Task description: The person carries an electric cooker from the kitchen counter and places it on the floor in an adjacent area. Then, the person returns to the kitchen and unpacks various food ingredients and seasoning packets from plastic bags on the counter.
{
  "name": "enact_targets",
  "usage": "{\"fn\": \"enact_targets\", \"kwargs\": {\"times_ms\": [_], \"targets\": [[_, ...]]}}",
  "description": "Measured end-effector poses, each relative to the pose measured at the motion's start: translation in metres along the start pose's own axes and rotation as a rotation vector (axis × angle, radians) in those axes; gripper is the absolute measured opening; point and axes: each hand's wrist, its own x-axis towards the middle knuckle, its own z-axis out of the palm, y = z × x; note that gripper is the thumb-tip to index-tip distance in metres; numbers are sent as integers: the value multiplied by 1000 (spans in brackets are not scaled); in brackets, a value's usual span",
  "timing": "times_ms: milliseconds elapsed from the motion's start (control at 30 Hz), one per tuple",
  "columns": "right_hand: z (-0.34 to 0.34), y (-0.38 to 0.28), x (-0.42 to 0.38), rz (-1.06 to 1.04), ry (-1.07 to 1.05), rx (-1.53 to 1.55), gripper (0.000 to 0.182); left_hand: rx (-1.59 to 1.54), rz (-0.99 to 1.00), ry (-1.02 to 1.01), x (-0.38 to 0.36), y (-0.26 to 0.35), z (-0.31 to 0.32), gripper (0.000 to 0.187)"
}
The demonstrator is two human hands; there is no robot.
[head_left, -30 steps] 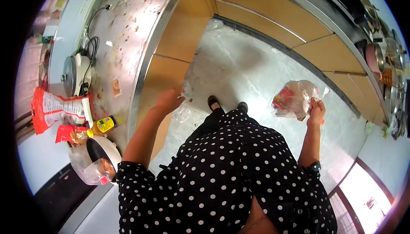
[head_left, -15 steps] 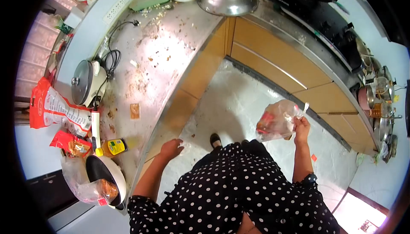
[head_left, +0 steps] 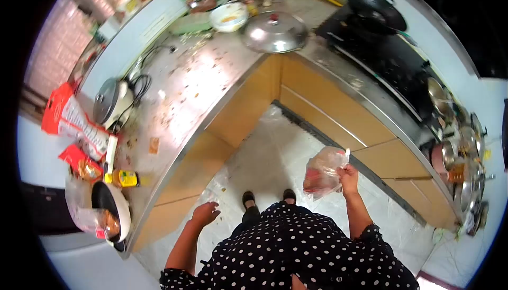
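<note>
My right hand [head_left: 347,179] grips the gathered top of a clear plastic bag [head_left: 321,174], which hangs above the floor with something reddish inside. What the bag holds is too blurred to name. My left hand [head_left: 205,213] is free, its fingers loosely apart, in front of the cabinet doors beneath the left counter. Nearest to it on that counter are a white frying pan [head_left: 123,205] and a bottle with a yellow cap and label [head_left: 126,179]. Another plastic bag [head_left: 87,218] with brown food lies partly in the pan.
Along the left counter [head_left: 180,104] stand a lidded electric pot [head_left: 108,102] and a red-and-white bag [head_left: 66,115]. Crumbs litter its top. A metal lid [head_left: 275,33] and white bowl [head_left: 229,17] sit in the corner. The stove [head_left: 375,62] bears a black wok [head_left: 373,9]; several pots stand at right.
The view has shifted, so the counters sit lower and more of the back corner and both feet show. My right hand still holds the bag; my left hand stays free.
</note>
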Motion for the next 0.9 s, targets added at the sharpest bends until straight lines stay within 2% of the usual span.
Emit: {"fn": "enact_targets", "kwargs": {"times_ms": [67,233,433,500,533,567,633,733,900], "targets": [[-28,-4,-4,-11,7,14,10,34,28,9,9,16,6,36],[-106,14,-36,-23,194,74,11,116,183,60,33,72,-16,36],[-188,86,-111,110,520,108,11,239,369,140,53,129,-38,29],[-213,118,-157,174,637,54,10,274,373,81,53,140,-40,28],[-221,127,-184,228,703,134,10,498,359,109,57,151,-38,31],[-230,137,-206,219,751,152,10,516,409,107,68,153,-36,31],[-250,166,-264,350,905,292,11,457,516,1,84,134,-17,31],[-276,189,-345,414,1072,299,10,353,608,-23,88,143,-2,32],[-292,243,-469,488,1331,445,8,431,747,-102,101,206,25,33]]}}
